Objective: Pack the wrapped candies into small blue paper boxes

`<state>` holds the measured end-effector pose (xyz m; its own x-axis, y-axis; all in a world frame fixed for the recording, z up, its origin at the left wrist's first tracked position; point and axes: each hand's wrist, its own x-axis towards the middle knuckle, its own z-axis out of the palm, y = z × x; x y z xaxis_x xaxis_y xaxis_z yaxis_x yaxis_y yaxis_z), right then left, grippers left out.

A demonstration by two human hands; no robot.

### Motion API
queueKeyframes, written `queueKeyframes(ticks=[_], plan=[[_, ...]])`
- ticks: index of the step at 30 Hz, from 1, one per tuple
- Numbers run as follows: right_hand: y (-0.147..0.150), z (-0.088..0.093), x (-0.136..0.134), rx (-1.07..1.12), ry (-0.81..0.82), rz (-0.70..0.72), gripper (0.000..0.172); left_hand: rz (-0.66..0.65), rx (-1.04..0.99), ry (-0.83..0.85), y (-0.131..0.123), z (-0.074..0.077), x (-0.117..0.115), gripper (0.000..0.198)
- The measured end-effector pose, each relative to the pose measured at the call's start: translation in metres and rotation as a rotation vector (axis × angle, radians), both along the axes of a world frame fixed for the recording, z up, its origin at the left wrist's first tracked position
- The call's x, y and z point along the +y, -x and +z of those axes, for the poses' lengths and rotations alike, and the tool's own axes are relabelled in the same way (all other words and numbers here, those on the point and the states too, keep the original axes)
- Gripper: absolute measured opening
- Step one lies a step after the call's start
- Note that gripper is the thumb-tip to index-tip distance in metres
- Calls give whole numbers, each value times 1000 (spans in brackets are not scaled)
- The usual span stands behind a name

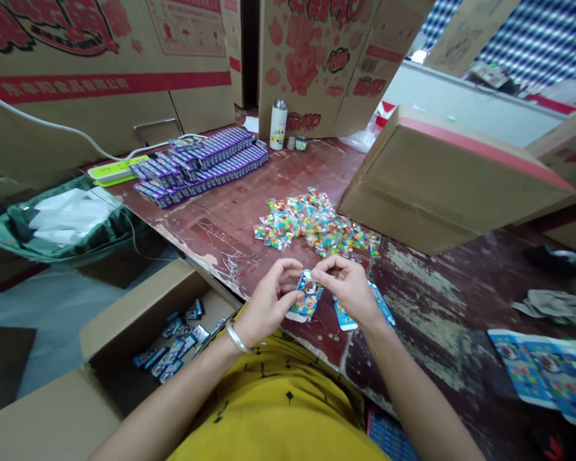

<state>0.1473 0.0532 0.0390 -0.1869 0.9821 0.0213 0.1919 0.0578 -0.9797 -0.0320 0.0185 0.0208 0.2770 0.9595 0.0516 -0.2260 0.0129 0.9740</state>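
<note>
Both my hands meet over the near edge of a worn red table (278, 186). My left hand (269, 301), with a silver bangle on the wrist, pinches a small blue printed box (306, 301) from the left. My right hand (348, 288) pinches the top of the same box from the right. Two more flat blue boxes (378, 306) lie under my right hand. A heap of small colourful candy packets (317, 224) lies just beyond my fingers.
Rows of purple boxes (201, 163) lie at the back left beside a green power strip (118, 169). An open carton (168, 339) at lower left holds several blue boxes. A large cardboard box (441, 179) sits on the right. Blue flat sheets (542, 371) lie far right. A bottle (278, 125) stands behind.
</note>
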Motion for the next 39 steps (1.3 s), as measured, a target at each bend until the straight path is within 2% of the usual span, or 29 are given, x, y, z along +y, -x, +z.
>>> queueKeyframes(ticks=[3,6,10,11,13,15,17,20,21,23,25,27,29,32,34,37,39], plan=[[-3,3,6,-32,22,26,26,-38,44,-35,3,1,0,44],[-1,4,5,-50,-52,43,23,-33,71,-36,5,1,0,49],[2,5,-6,-65,-149,123,14,-18,37,24,8,-2,3,39],[1,5,-9,-86,-153,148,16,-16,8,39,8,-3,4,37],[-1,6,-12,-166,-165,215,33,-8,-38,67,10,-6,6,33],[-4,6,-5,-249,-177,297,41,6,-44,99,14,-9,8,31],[-4,1,14,-299,-183,299,35,50,8,128,22,-12,12,29],[7,-14,58,-469,-293,97,22,159,160,130,38,-15,18,30],[14,-19,75,-586,-354,87,18,185,206,135,44,-16,20,31],[30,-27,105,-724,-435,125,17,194,249,186,54,-15,22,33],[48,-30,128,-889,-492,203,29,166,244,266,61,-12,21,43],[62,-29,143,-1057,-508,285,35,118,226,319,65,-10,21,51],[68,-27,151,-1148,-493,327,30,85,224,309,68,-10,22,52],[63,-21,150,-1156,-489,297,15,90,298,199,69,-18,26,36],[52,-14,141,-1102,-503,206,14,115,350,139,66,-26,29,26],[35,-1,117,-699,-511,-16,19,119,365,122,55,-35,29,25],[28,7,95,-374,-485,-99,20,103,333,110,43,-35,26,29]])
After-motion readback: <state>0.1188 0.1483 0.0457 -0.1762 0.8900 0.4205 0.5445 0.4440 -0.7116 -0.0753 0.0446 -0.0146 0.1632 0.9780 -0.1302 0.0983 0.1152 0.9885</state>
